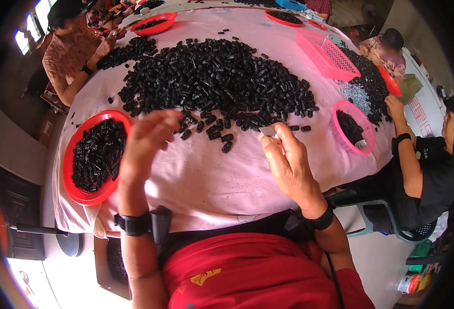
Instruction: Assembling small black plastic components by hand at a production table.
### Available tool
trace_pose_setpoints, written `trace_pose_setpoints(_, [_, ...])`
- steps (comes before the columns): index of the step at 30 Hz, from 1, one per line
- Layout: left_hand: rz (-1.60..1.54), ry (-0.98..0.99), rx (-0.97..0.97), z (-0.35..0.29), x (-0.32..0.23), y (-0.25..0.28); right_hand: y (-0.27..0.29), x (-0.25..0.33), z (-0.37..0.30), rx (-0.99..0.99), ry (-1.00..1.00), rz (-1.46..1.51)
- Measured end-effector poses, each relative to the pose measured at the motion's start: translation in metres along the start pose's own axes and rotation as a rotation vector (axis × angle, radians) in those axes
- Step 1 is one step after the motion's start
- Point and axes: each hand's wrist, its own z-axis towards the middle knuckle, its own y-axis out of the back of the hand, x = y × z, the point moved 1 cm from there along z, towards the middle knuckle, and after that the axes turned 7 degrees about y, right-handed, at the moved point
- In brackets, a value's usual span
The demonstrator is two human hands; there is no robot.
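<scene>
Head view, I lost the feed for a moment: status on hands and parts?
Left hand raised at the edge of the black parts pile, nothing seen in its grip. Right hand pinches a small pale piece. Red tray at left, nothing in the way.

A small can or bottle (406, 283) with a white, red and blue label lay on the floor at the far lower right, too blurred to describe further. No signs or screens showed.

Small black cylindrical caps (216, 77), heaped in a broad pile mid-bench, loose strays at its near edge; one small pale piece (268, 132) pinched in right hand (288, 159).
</scene>
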Motion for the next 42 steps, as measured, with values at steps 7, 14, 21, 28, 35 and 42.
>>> trace_pose_setpoints(7, [0.850, -0.274, -0.250, 0.015, 0.035, -0.029, -0.002, 0.003, -0.001, -0.014, 0.048, -0.039])
trace_pose_setpoints(14, [0.206, -0.051, 0.060, 0.007, 0.018, -0.033, -0.004, 0.008, -0.004, 0.045, 0.039, -0.022])
trace_pose_setpoints(21, [-0.678, 0.239, 0.583, -0.016, 0.005, -0.054, -0.005, 0.024, -0.004, 0.112, 0.153, -0.113])
trace_pose_setpoints(28, [-0.823, 0.352, 0.745, -0.026, 0.008, -0.071, -0.002, 0.031, -0.007, 0.154, 0.126, -0.144])
trace_pose_setpoints(35, [-0.832, 0.282, 0.719, -0.027, 0.011, -0.081, -0.007, 0.029, -0.006, 0.058, 0.316, -0.139])
trace_pose_setpoints(42, [-0.688, 0.258, 0.631, -0.030, 0.004, -0.082, -0.008, 0.025, -0.008, 0.023, 0.316, -0.056])
